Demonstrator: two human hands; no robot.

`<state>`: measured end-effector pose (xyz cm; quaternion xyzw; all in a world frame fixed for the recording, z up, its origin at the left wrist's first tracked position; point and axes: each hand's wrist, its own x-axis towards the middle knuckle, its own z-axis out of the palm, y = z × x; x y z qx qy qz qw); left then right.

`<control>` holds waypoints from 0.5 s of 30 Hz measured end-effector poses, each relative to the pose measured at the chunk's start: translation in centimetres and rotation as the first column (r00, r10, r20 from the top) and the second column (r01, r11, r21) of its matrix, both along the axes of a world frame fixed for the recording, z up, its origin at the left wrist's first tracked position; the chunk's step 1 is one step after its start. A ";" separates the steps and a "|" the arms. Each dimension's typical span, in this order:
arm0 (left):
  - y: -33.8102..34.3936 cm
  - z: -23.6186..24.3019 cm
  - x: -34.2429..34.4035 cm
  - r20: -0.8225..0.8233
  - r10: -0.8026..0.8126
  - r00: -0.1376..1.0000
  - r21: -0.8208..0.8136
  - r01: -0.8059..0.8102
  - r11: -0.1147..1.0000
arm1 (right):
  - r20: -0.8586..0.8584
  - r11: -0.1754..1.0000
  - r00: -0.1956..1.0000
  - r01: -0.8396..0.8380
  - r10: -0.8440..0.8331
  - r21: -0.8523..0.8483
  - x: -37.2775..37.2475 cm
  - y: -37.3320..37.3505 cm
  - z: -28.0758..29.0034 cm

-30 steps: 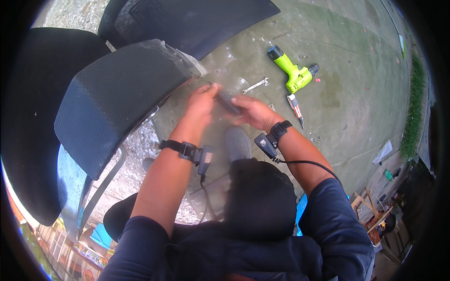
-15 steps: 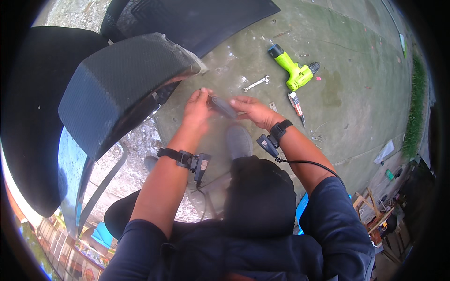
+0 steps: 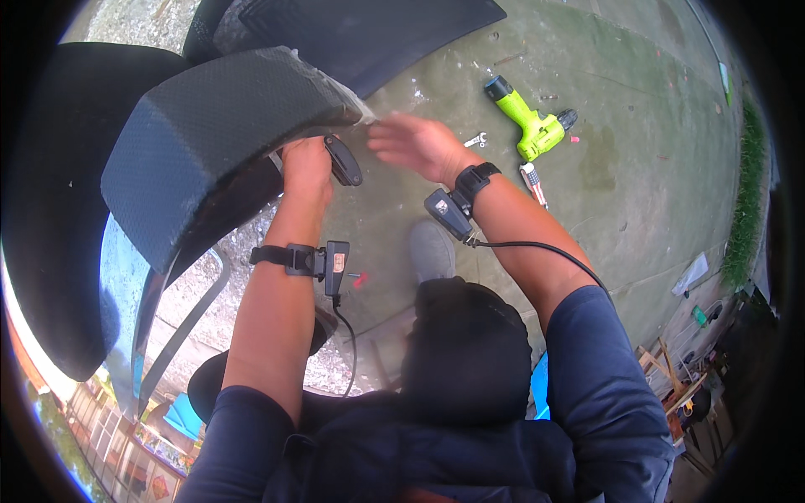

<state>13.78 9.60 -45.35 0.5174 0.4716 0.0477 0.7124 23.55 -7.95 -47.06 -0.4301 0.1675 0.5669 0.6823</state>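
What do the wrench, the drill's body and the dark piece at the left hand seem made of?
Wrench: bare metal, probably steel, going by its silvery shine. Drill body: likely moulded plastic with a light sheen, from its even yellow-green colour and rounded shape. Dark oblong piece: smooth, with faint highlights; plastic or black-coated metal, the look leaves it open.

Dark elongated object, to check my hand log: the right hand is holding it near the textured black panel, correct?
Wrong hand: the head view shows the left hand holding the dark elongated object near the textured black panel.
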 end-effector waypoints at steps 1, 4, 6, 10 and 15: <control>-0.5 0.4 0.2 0.024 -0.014 1.000 0.052 0.013 0.999 | -0.007 1.000 1.000 0.000 0.000 -0.002 0.1 0.3 0.0; -0.8 0.8 0.2 -0.026 -0.155 0.988 0.118 0.157 0.981 | -0.021 0.997 0.999 -0.041 0.042 0.064 0.3 0.8 -0.5; -0.7 1.0 0.3 -0.018 -0.179 0.984 0.178 0.179 0.968 | -0.020 0.998 1.000 -0.018 0.019 0.065 0.5 1.1 -0.6; 0.3 1.0 1.6 0.170 0.011 0.985 0.241 -0.053 0.969 | 0.013 1.000 1.000 0.011 -0.011 0.016 0.8 0.9 0.2; -0.2 0.9 0.4 0.087 -0.305 0.949 0.336 0.260 0.905 | -0.041 0.999 0.999 0.015 -0.013 0.049 0.5 1.3 -0.5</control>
